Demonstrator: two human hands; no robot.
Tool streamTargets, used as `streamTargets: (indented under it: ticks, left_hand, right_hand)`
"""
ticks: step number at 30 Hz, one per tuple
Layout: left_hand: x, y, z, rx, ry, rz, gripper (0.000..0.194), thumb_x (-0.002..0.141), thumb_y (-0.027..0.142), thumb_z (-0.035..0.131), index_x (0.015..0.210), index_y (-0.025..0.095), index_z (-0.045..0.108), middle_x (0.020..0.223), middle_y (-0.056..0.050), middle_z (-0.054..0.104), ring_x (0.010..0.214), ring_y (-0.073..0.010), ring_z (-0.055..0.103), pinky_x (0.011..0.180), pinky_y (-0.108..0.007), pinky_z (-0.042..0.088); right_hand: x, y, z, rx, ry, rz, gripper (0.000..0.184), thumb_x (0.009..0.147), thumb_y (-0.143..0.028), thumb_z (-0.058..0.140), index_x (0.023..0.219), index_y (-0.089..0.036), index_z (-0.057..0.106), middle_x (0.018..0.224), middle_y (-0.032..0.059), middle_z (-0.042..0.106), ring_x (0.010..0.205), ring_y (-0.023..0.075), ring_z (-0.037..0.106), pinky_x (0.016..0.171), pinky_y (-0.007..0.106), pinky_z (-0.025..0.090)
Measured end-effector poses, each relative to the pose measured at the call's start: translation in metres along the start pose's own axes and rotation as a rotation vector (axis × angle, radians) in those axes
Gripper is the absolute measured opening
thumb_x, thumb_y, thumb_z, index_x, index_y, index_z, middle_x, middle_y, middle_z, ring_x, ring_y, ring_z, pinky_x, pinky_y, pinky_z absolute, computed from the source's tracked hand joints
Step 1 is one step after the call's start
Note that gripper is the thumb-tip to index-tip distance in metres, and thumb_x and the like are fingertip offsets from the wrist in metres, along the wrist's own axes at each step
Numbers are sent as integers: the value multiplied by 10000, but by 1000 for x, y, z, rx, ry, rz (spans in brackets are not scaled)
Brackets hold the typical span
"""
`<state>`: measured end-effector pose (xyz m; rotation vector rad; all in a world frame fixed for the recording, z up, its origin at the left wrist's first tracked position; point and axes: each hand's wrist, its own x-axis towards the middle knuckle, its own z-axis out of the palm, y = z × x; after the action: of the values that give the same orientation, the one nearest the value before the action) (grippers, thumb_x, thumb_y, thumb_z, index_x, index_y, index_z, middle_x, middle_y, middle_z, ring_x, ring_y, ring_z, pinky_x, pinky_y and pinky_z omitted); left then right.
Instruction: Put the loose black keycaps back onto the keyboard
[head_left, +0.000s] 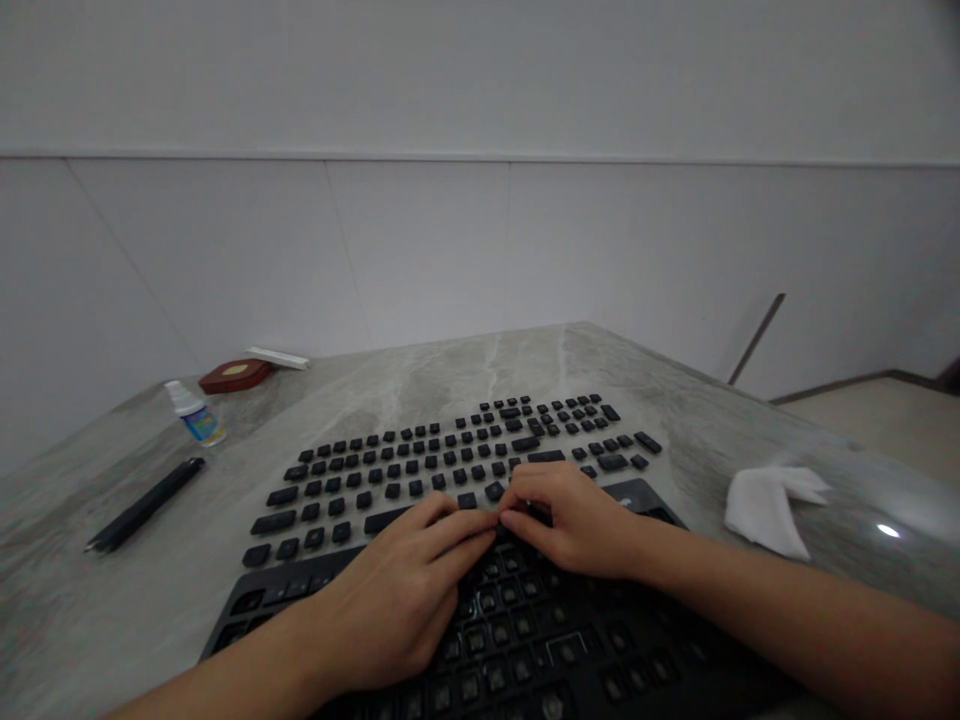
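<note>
A black keyboard base [517,625] lies in front of me with its key sockets bare over most of its face. Over its far edge, my left hand [409,580] reaches in from the left, thumb and index finger drawn together. My right hand [566,515] comes from the other side in a pinch, and the fingertips of both hands meet. Whatever lies between them is hidden or too small to make out. Just beyond the hands, loose black keycaps [392,490] are laid out in rows on the grey marbled tabletop [420,385], with a long bar-shaped keycap [384,520] among them.
On the left stand a small spray bottle [196,415] and a black pen-like stick [150,503]. A reddish-brown box [234,376] and a white strip [277,357] lie near the wall [427,250]. A crumpled white cloth or tissue [769,508] is at right.
</note>
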<state>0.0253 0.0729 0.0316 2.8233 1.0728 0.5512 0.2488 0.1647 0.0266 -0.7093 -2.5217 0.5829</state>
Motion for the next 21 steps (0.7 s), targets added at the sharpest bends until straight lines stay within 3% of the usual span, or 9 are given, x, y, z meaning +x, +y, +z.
streamTargets:
  ticks: [6,21]
  left_hand:
    - [1,1,-2,15,-26,5,579,801,-26,433,1364,82,512,1394,-122,533,1153,-270,472,1019,-448,501]
    - [0,-1,1,4,-6,-19,648,791,-21,439,1419,138,465,1397,-128,507,1210,-272,472,1033,-475,491]
  right_hand:
    - [-2,0,-1,-1,-27,-36,104,869,-204,606,856,-165,701,793,33,648,729,146,577,683,265,424]
    - [3,-6,0,9,-47,161,78,818,-216,652,791,-187,718,747,13,685,683,139,581,644,257,377]
